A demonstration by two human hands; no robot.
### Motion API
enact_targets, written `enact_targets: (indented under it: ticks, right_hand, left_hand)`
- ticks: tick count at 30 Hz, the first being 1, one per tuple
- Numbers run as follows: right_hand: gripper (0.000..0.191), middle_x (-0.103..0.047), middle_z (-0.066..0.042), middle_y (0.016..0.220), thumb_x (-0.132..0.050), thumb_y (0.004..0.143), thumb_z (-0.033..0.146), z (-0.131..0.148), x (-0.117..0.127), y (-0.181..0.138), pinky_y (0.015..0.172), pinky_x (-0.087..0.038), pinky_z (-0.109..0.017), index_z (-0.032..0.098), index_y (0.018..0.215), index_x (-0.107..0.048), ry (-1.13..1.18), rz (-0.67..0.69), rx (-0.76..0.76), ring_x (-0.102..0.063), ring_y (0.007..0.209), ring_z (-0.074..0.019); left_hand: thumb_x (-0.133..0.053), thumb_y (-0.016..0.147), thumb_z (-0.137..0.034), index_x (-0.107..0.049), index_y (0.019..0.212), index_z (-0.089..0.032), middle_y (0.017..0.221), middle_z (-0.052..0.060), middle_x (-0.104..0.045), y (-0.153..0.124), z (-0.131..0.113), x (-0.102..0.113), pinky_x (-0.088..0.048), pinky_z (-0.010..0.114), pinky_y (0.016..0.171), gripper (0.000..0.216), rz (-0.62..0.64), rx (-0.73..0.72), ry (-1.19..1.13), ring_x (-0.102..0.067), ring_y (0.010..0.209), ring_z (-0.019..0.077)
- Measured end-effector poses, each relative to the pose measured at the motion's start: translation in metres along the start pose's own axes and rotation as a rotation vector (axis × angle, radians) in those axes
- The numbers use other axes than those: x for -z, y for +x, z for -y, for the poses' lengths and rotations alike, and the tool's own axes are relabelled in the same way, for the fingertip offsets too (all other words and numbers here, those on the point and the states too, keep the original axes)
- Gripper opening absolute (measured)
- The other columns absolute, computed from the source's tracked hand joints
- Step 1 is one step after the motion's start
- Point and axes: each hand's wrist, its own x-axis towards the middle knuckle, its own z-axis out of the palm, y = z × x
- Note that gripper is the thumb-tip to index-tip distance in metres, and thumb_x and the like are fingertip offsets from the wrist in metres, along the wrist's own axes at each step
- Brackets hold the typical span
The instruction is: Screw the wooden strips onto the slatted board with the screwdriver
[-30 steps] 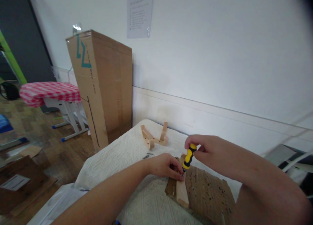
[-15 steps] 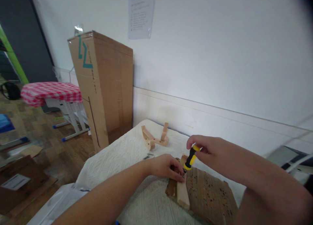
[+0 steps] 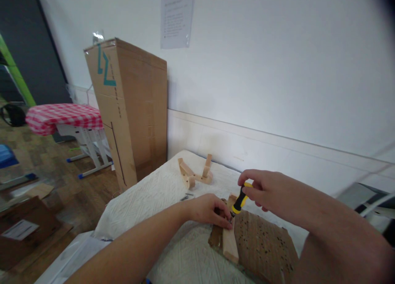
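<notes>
My right hand (image 3: 268, 191) is closed round the top of a small yellow and black screwdriver (image 3: 238, 204), which leans with its tip down on a pale wooden block (image 3: 228, 236). The block lies on a piece of pitted brown cardboard (image 3: 262, 245). My left hand (image 3: 209, 210) rests beside the block, its fingers pinched at the screwdriver's tip; what they pinch is too small to name.
A joined wooden piece (image 3: 194, 174) and a few loose screws (image 3: 186, 197) lie farther back on the white quilted tabletop (image 3: 148, 202). A tall cardboard box (image 3: 129, 107) stands at the left against the wall. A red-checked ironing board (image 3: 63, 116) is beyond it.
The screwdriver has tilted a little more to the right and my right hand has shifted slightly right on its handle. The left hand has stayed in place.
</notes>
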Motion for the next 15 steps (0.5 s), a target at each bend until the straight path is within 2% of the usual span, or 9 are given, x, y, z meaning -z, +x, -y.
enact_targets:
  ticks: [4, 7, 10, 15]
  right_hand:
    - [0.02, -0.07, -0.004, 0.082, -0.048, 0.084, 0.021, 0.0008, -0.0021, -0.0007, 0.056, -0.037, -0.024, 0.022, 0.095, -0.065, 0.027, -0.048, 0.049, -0.061, 0.066, -0.015]
    - [0.022, -0.069, -0.005, 0.076, -0.043, 0.088, 0.026, 0.0032, -0.0015, -0.0003, 0.054, -0.037, -0.025, 0.02, 0.091, -0.064, 0.034, -0.058, 0.014, -0.058, 0.058, -0.0137]
    - [0.026, -0.066, -0.005, 0.066, -0.037, 0.091, 0.023, 0.0047, -0.001, 0.0011, 0.053, -0.036, -0.024, 0.018, 0.09, -0.062, 0.039, -0.029, -0.013, -0.057, 0.054, -0.0133]
    - [0.025, -0.065, -0.003, 0.071, -0.044, 0.082, 0.012, 0.0025, -0.0059, 0.0024, 0.052, -0.033, -0.023, 0.02, 0.096, -0.063, 0.023, -0.028, 0.074, -0.056, 0.059, -0.013]
  left_hand:
    - [-0.073, 0.073, -0.034, -0.072, 0.084, -0.016, 0.062, -0.004, -0.054, 0.0, 0.0007, 0.0003, -0.029, 0.02, 0.052, 0.022, 0.017, -0.02, -0.016, -0.043, 0.056, 0.0062]
    - [-0.073, 0.073, -0.032, -0.071, 0.084, -0.015, 0.062, -0.004, -0.054, 0.0, 0.0, 0.0002, -0.029, 0.02, 0.052, 0.02, 0.022, -0.02, -0.029, -0.043, 0.056, 0.0061]
    - [-0.073, 0.072, -0.032, -0.071, 0.083, -0.016, 0.062, -0.004, -0.054, -0.0001, -0.0001, 0.0001, -0.029, 0.02, 0.052, 0.019, 0.015, -0.014, -0.029, -0.043, 0.056, 0.0062]
    - [-0.074, 0.072, -0.031, -0.071, 0.081, -0.016, 0.06, -0.005, -0.052, -0.0023, -0.0025, 0.0003, -0.029, 0.02, 0.052, 0.018, 0.008, -0.024, -0.006, -0.042, 0.055, 0.0063]
